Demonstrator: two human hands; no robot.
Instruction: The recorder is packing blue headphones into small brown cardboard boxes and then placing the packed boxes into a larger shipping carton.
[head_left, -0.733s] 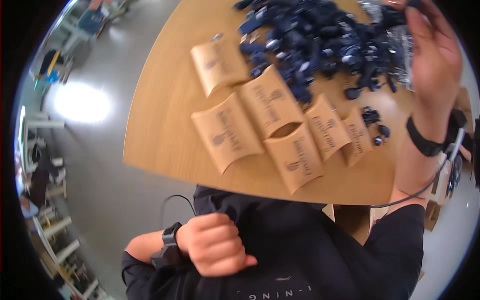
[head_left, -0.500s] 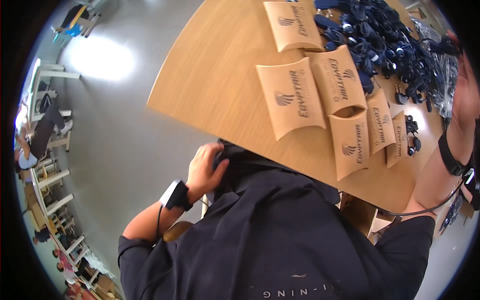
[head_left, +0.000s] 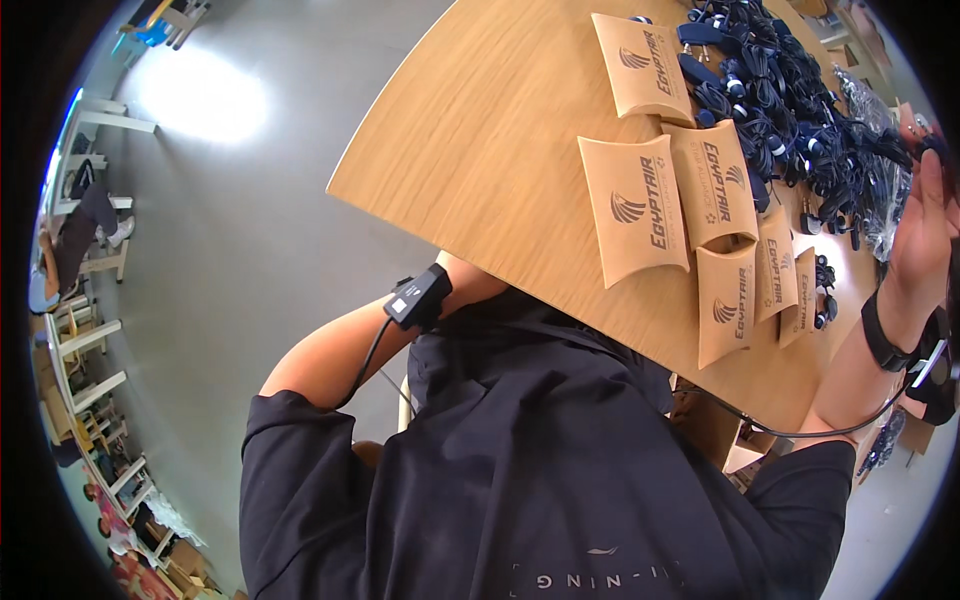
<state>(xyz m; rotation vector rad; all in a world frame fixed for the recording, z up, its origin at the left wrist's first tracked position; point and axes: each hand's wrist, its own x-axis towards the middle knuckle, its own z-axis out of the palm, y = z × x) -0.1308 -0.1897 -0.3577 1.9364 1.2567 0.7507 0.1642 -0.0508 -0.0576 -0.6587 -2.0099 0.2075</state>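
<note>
Widest of all is the smooth grey floor point(head_left: 245, 250) to my left, and beside it the flat, light-brown wood-grain counter point(head_left: 480, 140). My loose black fabric top point(head_left: 560, 450) comes up to its near edge.

On the counter's far right spreads a tangled heap of dark blue corded earphones point(head_left: 775, 115), with crumpled clear plastic film point(head_left: 872, 105) just beside it. Left of the heap and nearer me lie six tan, pillow-shaped cardboard boxes point(head_left: 708, 185), some touching (the rightmost two look narrowest from here).

My left hand is hidden under the counter's edge, so I cannot tell how far its fingers are spread or whether it has hold of anything. My right hand point(head_left: 920, 240), at the right rim of view, is partly curled, thumb and fingers pinching a gathered dark corded bundle point(head_left: 888, 142) beside the heap.

A boxy black plastic device point(head_left: 420, 298) sits on my left wrist, a plain black band point(head_left: 884, 335) on my right. Smallest is a loose dark earphone set point(head_left: 823, 295) beside the rightmost box.
</note>
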